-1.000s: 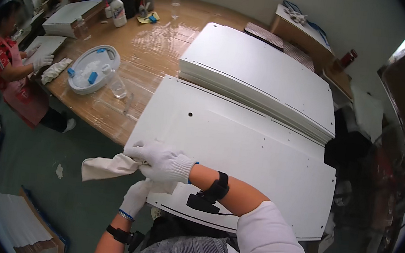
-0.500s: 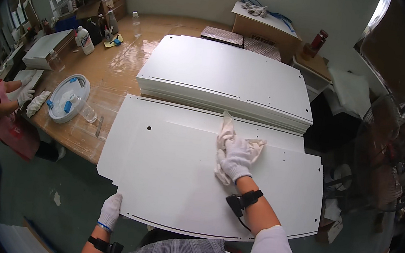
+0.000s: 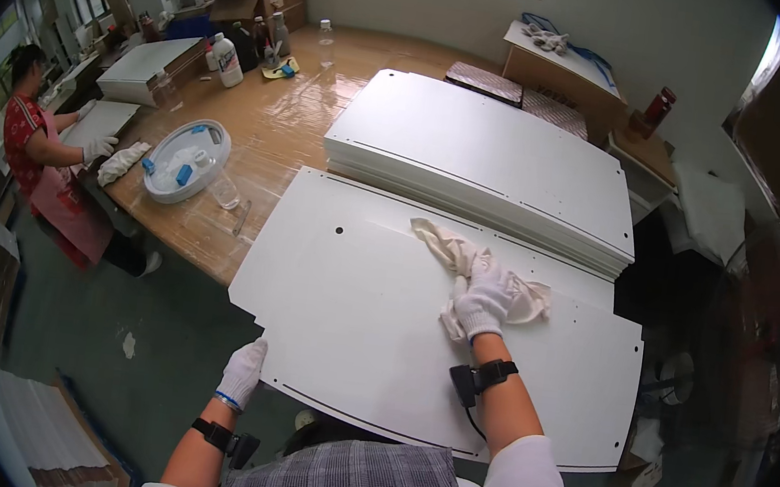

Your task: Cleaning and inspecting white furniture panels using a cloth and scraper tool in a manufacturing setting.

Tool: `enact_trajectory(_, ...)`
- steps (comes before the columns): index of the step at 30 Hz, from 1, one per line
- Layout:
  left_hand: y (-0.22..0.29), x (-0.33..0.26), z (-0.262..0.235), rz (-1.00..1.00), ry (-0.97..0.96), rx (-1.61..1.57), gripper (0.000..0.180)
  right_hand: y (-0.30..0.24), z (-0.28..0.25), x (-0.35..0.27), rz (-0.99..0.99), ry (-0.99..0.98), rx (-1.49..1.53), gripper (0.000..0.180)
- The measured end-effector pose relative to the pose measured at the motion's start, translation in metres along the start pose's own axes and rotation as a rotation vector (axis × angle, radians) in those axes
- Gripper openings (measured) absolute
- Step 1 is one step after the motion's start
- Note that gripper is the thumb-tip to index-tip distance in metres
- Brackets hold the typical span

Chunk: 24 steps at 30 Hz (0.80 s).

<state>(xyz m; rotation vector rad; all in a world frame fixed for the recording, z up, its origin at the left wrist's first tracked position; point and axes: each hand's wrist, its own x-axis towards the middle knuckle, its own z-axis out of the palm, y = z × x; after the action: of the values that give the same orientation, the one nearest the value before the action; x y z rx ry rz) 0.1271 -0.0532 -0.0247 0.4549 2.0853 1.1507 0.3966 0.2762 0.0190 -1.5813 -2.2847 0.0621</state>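
A large white panel [image 3: 380,329] with small holes and dark slots along its edges lies flat in front of me. My right hand [image 3: 485,298], in a white knit glove, presses a crumpled off-white cloth [image 3: 528,302] against its upper face, right of the middle. One end of the cloth trails off to the upper left. At the panel's near left edge, just below the notched corner, my left hand [image 3: 243,371] is closed on the rim, gloved too; its fingertips are partly hidden. Behind the panel stands a stack of similar white panels [image 3: 487,149].
On the brown table [image 3: 279,115] are a round white lid [image 3: 187,163] with blue pieces, a clear bottle [image 3: 223,191] and a white bottle [image 3: 226,61]. A co-worker [image 3: 55,148] in red stands at left. A fan [image 3: 748,313] is at right; stacked sheets [image 3: 51,436] lie lower left.
The view has swung left, so the scene sits farther right. My right hand has shifted the cloth slightly over the panel; its loose end now points left instead of away. My left hand keeps the edge.
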Motion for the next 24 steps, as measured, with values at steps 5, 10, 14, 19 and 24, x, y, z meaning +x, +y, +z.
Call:
enact_trajectory(5,0.005,0.002,0.003,-0.121,0.018,0.093,0.056,-0.152,0.029,-0.028,-0.658,-0.111,0.373,0.034)
enact_trajectory(10,-0.023,0.003,-0.021,-0.097,-0.348,-0.554,0.045,-0.202,-0.017,-0.134,-1.078,-0.818,0.826,0.042)
enact_trajectory(14,-0.032,-0.035,-0.052,-0.359,-0.286,-0.809,0.048,-0.153,-0.070,-0.081,-0.589,-1.296,0.878,0.047)
enact_trajectory(19,-0.014,-0.047,-0.051,-0.304,-0.379,-1.010,0.056,-0.074,0.000,0.035,-0.005,-0.457,0.843,0.051)
enact_trajectory(24,-0.016,-0.049,-0.054,-0.329,-0.339,-1.045,0.060,-0.174,0.019,-0.037,-0.441,-0.149,0.006,0.053)
